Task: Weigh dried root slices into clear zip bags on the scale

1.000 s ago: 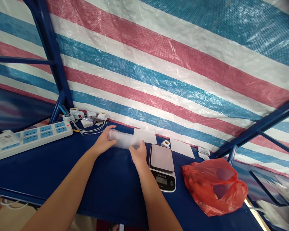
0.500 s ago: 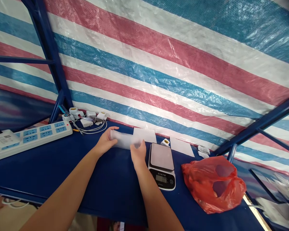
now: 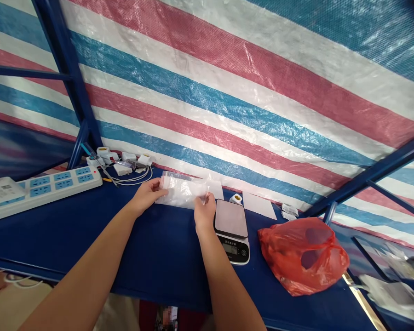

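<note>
A clear plastic bag point(image 3: 182, 191) with whitish contents stretches between my two hands above the blue table. My left hand point(image 3: 146, 196) pinches its left end. At its right end, my right hand point(image 3: 204, 212) is closed on the plastic, close to the left side of a kitchen scale point(image 3: 231, 219). The scale has a plain weighing plate and a lit display at its front; nothing lies on the plate.
On the left of the blue table point(image 3: 152, 257) are a power strip point(image 3: 60, 184), white adapters with cables point(image 3: 123, 168) and a screwdriver. A red plastic bag point(image 3: 301, 253) lies right of the scale. White paper sheets point(image 3: 258, 205) and small packets point(image 3: 290, 210) lie along the striped sheeting.
The plastic bag, blurred and narrower before, is now spread wider and flatter. My right hand has moved slightly right, nearer the scale; my left hand has shifted a little left.
</note>
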